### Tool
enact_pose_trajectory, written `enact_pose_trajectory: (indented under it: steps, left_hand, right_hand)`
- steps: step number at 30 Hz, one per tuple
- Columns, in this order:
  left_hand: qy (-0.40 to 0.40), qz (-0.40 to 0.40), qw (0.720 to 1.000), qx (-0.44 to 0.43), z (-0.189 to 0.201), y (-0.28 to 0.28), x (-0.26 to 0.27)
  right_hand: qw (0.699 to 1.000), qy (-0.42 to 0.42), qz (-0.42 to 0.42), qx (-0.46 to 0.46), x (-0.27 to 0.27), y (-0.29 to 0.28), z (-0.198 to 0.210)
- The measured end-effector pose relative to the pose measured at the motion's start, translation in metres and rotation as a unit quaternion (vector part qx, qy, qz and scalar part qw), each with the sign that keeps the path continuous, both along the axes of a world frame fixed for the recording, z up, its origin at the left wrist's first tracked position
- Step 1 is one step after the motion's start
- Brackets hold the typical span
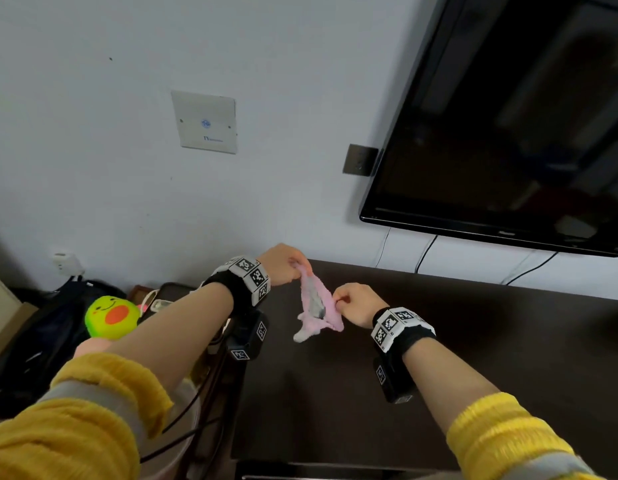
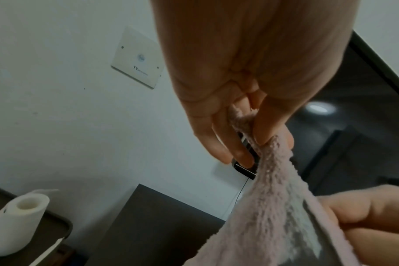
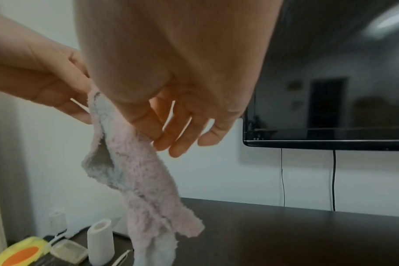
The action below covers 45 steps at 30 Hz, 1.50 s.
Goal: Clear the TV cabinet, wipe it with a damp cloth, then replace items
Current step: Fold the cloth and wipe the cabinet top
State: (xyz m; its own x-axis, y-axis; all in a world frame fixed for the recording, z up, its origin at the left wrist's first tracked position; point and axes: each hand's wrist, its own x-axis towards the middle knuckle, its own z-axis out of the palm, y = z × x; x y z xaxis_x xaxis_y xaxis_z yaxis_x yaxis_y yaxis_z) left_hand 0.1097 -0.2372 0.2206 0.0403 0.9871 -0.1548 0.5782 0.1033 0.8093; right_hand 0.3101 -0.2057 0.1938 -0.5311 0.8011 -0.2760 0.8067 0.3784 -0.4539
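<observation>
Dark TV cabinet (image 1: 439, 358) runs beneath my hands, under the wall-mounted television (image 1: 508, 126). My left hand (image 1: 281, 265) pinches one corner of the pink cloth (image 1: 316, 306) between thumb and fingertips; my right hand (image 1: 358, 303) pinches another edge, its other fingers loosely spread. I see the cloth hanging between them above the cabinet. Off left, a paper roll (image 2: 16, 221) stands on a dark tray (image 2: 55, 226) beside a yellow-green plush toy (image 1: 110, 317).

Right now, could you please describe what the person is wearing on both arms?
Both arms wear pushed-up yellow knit sleeves with grey trim. Each wrist carries a black band with white blocks bearing black square markers, and a black camera box hangs beneath.
</observation>
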Motion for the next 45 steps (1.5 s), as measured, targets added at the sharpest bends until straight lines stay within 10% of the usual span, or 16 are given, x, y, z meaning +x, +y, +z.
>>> enact_pose_trajectory:
  steps: [9, 20, 28, 37, 41, 45]
  left_hand:
    - [-0.301, 0.168, 0.934, -0.098, 0.005, 0.025, 0.0]
    - [-0.253, 0.111, 0.958, -0.071, 0.014, 0.033, 0.003]
    - [-0.152, 0.065, 0.985, -0.043, 0.016, 0.036, -0.011]
    - [0.054, -0.022, 0.995, -0.079, -0.007, 0.036, -0.03]
    - [0.303, -0.144, 0.938, -0.089, -0.019, 0.042, -0.034]
    - [0.39, -0.186, 0.894, -0.121, -0.027, 0.057, -0.03]
  right_hand:
    - [0.947, 0.227, -0.156, -0.165, -0.025, 0.014, 0.011]
    - [0.985, 0.139, -0.061, -0.081, -0.045, 0.016, -0.002]
    - [0.996, 0.003, -0.074, -0.051, -0.035, 0.016, -0.006]
    - [0.986, 0.055, -0.157, 0.016, -0.032, 0.029, -0.011]
    - [0.992, -0.022, -0.117, 0.036, -0.026, 0.03, -0.01]
    - [0.989, -0.089, -0.098, 0.065, -0.014, 0.033, -0.014]
